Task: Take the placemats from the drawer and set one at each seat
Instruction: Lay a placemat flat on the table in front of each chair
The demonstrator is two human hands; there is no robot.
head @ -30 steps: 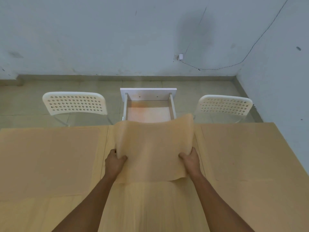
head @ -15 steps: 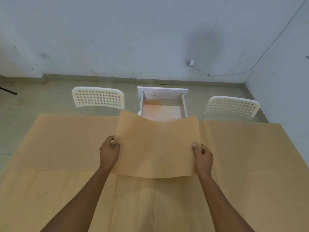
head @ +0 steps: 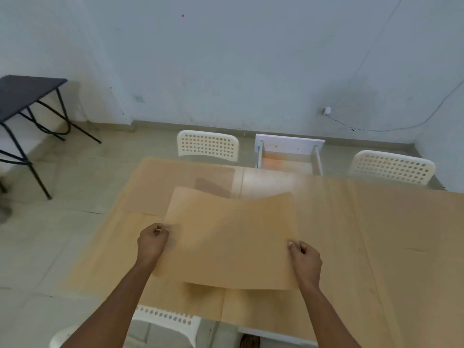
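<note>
Two bare hands hold one thin, tan placemat (head: 231,237) above the table (head: 376,234). Left hand (head: 152,241) pinches its left edge with curled fingers and thumb; right hand (head: 305,258) pinches the right edge the same way. That sheet is rectangular, smooth and flexible: its far edge bows upward in a soft wave, and its near edge hangs just clear of the tabletop, casting a shadow beneath.

Under it the table is a broad, pale wood-grain slab with a matte finish. One more tan mat (head: 183,182) lies flat on the far left part of the table, in front of a chair; whether further mats lie to the right cannot be told, since colour and surface blend.

Three white plastic chairs show, each with a rounded backrest pierced by rows of round holes: one far left (head: 208,146), one far right (head: 391,167), one at the near edge (head: 165,322). Between the two far chairs one white drawer (head: 288,156) stands pulled open, a boxy tray with a pale wooden bottom. One dark folding table (head: 27,94) on thin black metal legs stands at the left wall, well apart, on glossy floor tiles.
</note>
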